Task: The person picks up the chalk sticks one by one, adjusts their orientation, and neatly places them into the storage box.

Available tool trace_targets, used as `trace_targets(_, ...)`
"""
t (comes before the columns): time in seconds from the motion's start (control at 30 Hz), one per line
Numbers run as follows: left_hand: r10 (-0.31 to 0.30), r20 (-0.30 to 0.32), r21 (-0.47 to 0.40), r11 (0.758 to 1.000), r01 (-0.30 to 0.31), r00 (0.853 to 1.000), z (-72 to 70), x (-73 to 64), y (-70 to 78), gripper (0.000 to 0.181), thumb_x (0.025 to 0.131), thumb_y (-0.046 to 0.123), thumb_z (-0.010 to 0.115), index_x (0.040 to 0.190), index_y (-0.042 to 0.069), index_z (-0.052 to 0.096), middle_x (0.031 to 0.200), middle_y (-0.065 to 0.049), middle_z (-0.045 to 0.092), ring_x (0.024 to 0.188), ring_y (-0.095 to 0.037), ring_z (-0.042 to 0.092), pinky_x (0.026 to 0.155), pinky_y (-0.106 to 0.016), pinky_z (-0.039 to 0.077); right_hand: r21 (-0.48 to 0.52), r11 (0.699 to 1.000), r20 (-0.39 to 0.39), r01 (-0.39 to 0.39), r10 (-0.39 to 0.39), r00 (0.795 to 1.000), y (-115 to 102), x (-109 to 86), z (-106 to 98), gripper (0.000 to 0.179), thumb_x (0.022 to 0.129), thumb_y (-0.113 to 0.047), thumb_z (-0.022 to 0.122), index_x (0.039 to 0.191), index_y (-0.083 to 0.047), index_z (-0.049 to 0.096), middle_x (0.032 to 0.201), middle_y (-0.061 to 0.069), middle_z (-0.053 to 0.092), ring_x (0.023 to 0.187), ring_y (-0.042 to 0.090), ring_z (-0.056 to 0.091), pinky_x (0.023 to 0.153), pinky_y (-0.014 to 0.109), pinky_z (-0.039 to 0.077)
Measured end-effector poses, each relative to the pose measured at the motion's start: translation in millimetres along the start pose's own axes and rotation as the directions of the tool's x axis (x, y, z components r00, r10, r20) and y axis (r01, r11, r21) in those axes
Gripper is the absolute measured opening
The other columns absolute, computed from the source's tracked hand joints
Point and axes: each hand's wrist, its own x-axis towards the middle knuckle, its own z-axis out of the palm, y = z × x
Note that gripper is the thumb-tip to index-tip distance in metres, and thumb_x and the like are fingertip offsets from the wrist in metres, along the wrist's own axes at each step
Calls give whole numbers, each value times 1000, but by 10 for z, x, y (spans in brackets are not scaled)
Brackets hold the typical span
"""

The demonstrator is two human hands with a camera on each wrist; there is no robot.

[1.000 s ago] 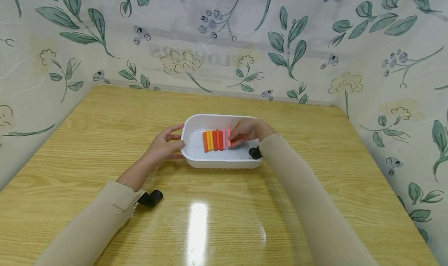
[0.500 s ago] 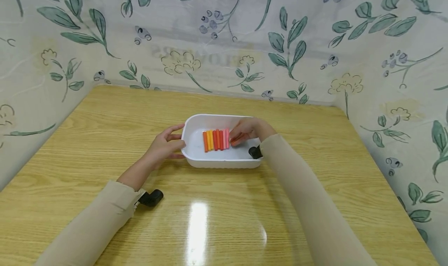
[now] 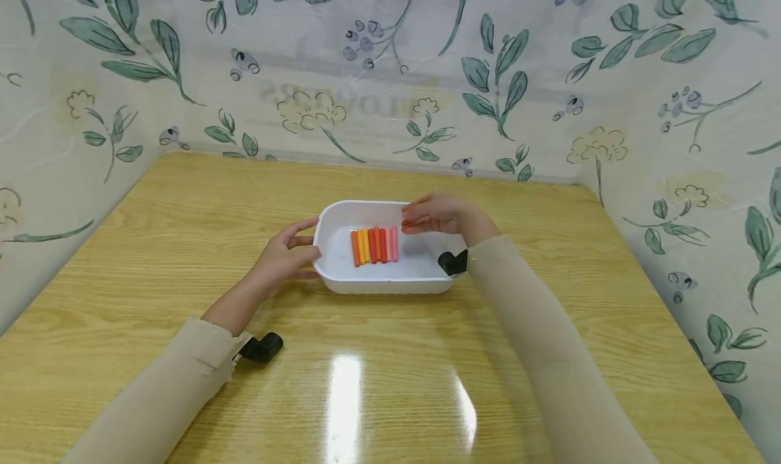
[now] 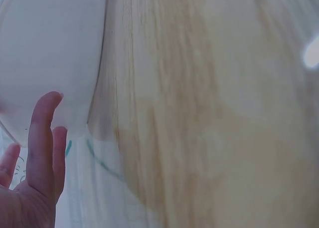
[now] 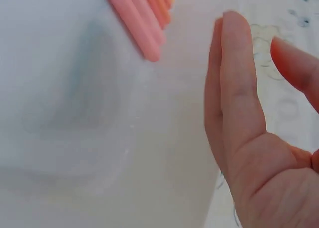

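A white plastic tray stands on the table. Inside lies a side-by-side row of short, smooth coloured sticks, from orange and yellow at left through red to pink at right. My left hand touches the tray's left end, fingers spread against the wall and thumb at the rim. The left wrist view shows those fingers lightly bent beside the tray wall. My right hand is raised over the tray's right part, holding nothing. Its fingers extend, reddish at the tips, with the thumb apart, near the pink sticks.
The wooden table surrounds the tray. A floral-patterned sheet closes off the back and both sides. Each sleeve cuff carries a black wrist camera, the left one just above the table, the right one over the tray's right end.
The last pink stick has come close against its neighbour. My right hand has let go of it and lifted up and slightly right. My left hand has stayed at the tray.
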Motion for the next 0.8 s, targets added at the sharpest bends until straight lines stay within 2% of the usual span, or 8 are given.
trace_targets(0.23, 2, 0, -3, 1000, -2, 1000, 2, -1, -2, 68, 86, 3, 54, 147, 10, 27, 133, -29, 38, 98, -34, 57, 74, -44, 55, 88, 992, 1, 90, -91, 996, -1, -142, -64, 44, 91, 1, 54, 133, 9, 41, 124, 28, 49, 88, 26, 63, 96, 41, 44)
trace_targets(0.43, 6, -1, -2, 1000, -6, 1000, 6, -12, 9, 68, 86, 4, 54, 147, 10, 26, 133, -29, 37, 97, -33, 57, 74, -43, 55, 146, 979, -26, 145, -143, 989, 16, -288, -88, 46, 91, 3, 52, 134, 9, 38, 113, 25, 54, 85, 24, 62, 99, 43, 41)
trace_targets(0.63, 5, -2, 4, 1000, -5, 1000, 6, -13, 12, 68, 86, 4, 54, 147, 10, 26, 133, -29, 36, 96, -31, 57, 74, -43, 55, 158, 971, -59, 181, -173, 983, 74, -426, -116, 47, 91, 2, 54, 135, 8, 38, 106, 19, 57, 86, 23, 62, 100, 43, 39)
trace_targets(0.8, 4, 3, 0, 1000, -4, 1000, 9, -2, 11, 68, 86, 5, 54, 147, 10, 25, 133, -28, 36, 94, -27, 58, 74, -43, 55, 174, 963, -89, 204, -191, 978, 174, -543, -164, 46, 91, 2, 54, 133, 9, 39, 100, 17, 58, 85, 23, 64, 95, 40, 44)
